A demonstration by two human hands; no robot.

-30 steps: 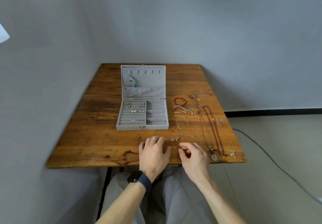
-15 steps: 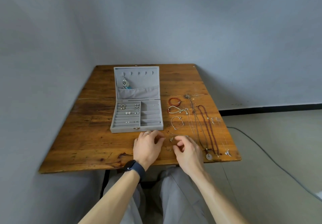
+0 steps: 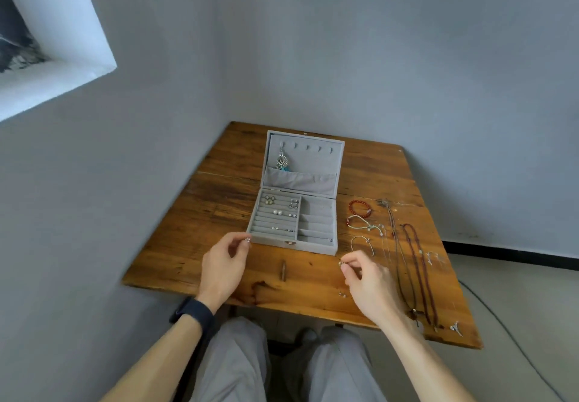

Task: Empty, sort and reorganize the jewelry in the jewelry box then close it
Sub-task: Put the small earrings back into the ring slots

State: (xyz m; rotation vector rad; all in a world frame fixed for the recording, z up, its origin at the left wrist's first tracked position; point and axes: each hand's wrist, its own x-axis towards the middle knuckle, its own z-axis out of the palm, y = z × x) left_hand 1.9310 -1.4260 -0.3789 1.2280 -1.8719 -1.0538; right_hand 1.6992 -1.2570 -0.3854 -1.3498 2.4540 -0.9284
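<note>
A grey jewelry box (image 3: 316, 243) stands open on the wooden table (image 3: 194, 264), lid upright. Several earrings (image 3: 275, 210) sit in its left slotted section, and a dangling earring (image 3: 282, 162) hangs from a hook in the lid. My left hand (image 3: 224, 265) pinches a small silver earring (image 3: 248, 239) just left of the box's front corner. My right hand (image 3: 366, 279) pinches another small earring (image 3: 341, 264) in front of the box's right corner. One more tiny earring (image 3: 342, 294) lies on the table below that hand.
Right of the box lie a red bead bracelet (image 3: 358, 208), two thin bracelets (image 3: 363, 226), and several long necklaces (image 3: 413, 260) running toward the front edge. A small silver charm (image 3: 456, 328) lies at the front right corner. A cable (image 3: 513, 339) crosses the floor on the right.
Both hands have lifted from the table's front edge and moved apart, each pinching a small earring. The left hand now hovers at the box's front left corner. The view has swung left.
</note>
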